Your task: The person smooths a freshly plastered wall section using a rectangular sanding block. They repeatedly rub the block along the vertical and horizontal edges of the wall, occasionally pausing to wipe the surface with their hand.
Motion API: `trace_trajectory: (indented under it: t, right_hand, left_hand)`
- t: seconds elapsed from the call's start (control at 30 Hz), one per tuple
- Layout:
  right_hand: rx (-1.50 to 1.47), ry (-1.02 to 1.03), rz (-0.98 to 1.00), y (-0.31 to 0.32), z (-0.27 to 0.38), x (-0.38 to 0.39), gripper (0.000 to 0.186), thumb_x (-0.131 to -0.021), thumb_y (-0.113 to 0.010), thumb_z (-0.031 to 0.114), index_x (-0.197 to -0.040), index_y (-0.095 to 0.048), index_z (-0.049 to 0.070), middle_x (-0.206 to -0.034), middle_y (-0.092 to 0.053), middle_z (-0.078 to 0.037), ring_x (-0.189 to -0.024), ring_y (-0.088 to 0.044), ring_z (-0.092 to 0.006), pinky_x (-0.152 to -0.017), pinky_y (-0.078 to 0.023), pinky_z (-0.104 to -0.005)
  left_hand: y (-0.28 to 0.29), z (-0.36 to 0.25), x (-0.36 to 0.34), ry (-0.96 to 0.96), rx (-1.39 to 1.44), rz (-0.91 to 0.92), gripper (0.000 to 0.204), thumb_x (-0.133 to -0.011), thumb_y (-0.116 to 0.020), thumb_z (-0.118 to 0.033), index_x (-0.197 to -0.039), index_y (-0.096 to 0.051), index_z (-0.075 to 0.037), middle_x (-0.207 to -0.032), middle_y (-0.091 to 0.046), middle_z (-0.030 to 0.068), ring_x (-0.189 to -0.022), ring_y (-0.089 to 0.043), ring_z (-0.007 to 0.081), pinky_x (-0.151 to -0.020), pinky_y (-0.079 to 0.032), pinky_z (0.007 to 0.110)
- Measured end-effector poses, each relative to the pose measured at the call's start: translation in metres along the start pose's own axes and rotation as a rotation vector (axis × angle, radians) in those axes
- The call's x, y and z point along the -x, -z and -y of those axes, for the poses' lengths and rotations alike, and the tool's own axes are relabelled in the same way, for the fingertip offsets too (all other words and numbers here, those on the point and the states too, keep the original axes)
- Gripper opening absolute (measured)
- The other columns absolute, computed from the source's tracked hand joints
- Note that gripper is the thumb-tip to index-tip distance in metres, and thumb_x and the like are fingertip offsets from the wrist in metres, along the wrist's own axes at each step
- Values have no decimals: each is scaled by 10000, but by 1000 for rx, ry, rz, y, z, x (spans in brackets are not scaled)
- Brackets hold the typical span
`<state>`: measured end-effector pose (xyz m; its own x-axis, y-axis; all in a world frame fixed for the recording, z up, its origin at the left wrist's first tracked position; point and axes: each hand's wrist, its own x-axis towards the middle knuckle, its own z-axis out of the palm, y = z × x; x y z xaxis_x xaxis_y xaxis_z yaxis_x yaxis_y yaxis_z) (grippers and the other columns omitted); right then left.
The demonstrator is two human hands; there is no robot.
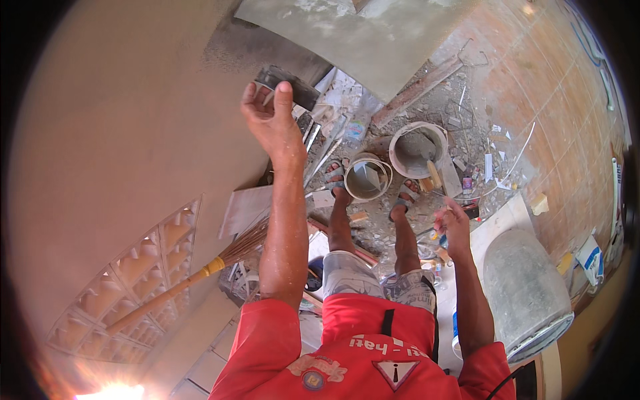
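Note:
My left hand (275,119) is raised on the left, its fingers closed round a dark, flat, rectangular plastering float (303,92). The float is at the wall (153,133), beside a darker, wet-looking patch of grey plaster (250,50). My right hand (453,225) hangs low on the right with its fingers loosely bent and apart, and I see nothing in it. Near my feet stand a small bucket (385,195) and a larger round bucket (398,160) with grey mortar (417,143) in it.
Rubble (460,100) and scraps litter the floor, with a wooden plank (420,93) among them. A broom (183,287) leans by the lattice blocks (143,267) on the left. A large grey tub (523,287) lies at the right, near orange floor tiles (527,87).

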<state>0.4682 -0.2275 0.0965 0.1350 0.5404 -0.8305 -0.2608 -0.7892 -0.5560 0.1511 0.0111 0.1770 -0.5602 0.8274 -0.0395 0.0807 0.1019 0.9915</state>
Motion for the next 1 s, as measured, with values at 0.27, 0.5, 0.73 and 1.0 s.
trace_trajectory:
  t: [0.27, 0.5, 0.73, 1.0]
  right_hand:
    - [85, 3, -8, -3, 5, -4, 484, -920, -535, 150, -1377, -488, -5, -864, -671, -51, -633, -574, -79, -556, -453, -226]
    - [110, -10, -7, 0, -1, -6, 483, -915, -535, 167, -1368, -500, 2, -869, -679, -60, -631, -575, -89, -570, -458, -231]
    - [125, -16, 10, -2, 0, -8, 481, -923, -519, 151, -1375, -484, -10, -903, -679, -74, -633, -571, -91, -586, -463, -236]
    - [93, -14, 20, -1, 5, -9, 452, -951, -498, 102, -1382, -467, -29, -923, -660, -71, -649, -572, -96, -576, -456, -231]
  left_hand:
    - [-42, 18, 45, 124, 299, 11, 773, -862, -777, -304, -1382, -363, 91, -1218, -467, 146, -1076, -505, 179, -952, -434, 314]
    - [-61, 28, 41, 28, 282, 39, 721, -885, -756, -279, -1368, -374, 95, -1190, -479, 116, -981, -523, 144, -886, -454, 293]
    - [-54, 46, 55, 250, 243, 24, 711, -895, -742, -290, -1376, -372, 81, -1191, -492, 113, -1045, -509, 162, -948, -423, 319]
    - [-66, 19, 81, 102, 345, 63, 758, -875, -765, -305, -1385, -354, 76, -1219, -461, 105, -981, -489, 132, -836, -460, 281]
